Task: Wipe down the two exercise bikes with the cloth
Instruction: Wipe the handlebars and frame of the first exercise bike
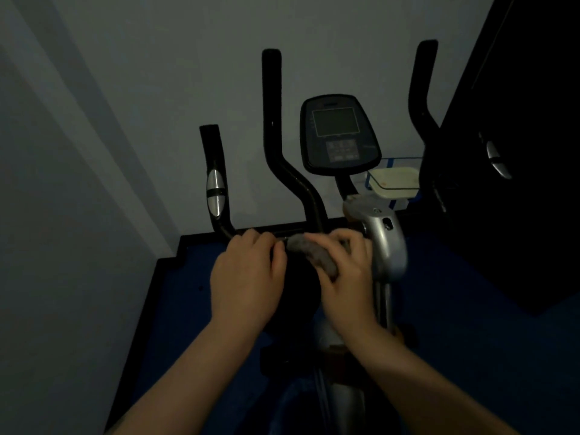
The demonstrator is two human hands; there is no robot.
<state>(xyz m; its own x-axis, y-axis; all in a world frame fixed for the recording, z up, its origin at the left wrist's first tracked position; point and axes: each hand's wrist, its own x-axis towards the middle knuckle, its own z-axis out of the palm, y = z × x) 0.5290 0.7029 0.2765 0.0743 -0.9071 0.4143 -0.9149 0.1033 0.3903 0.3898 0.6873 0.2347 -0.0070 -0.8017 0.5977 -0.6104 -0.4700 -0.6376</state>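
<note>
Two bare forearms reach up from the bottom of the frame and meet at centre. The left hand (248, 274), knuckles up, curls its fingers over the exercise bike's (384, 243) dark crossbar. Just right of it, the right hand (345, 277) grips a bunched grey cloth (317, 254) against the bar, thumb under, fingers folded over. The console (337, 133) stands above, upper centre.

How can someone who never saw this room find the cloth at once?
Start at the bike's console and follow its post down to the two hands. The cloth is the small grey roll gripped in the right hand, beside the left hand. It is the only soft, pale thing among black bars.
</note>
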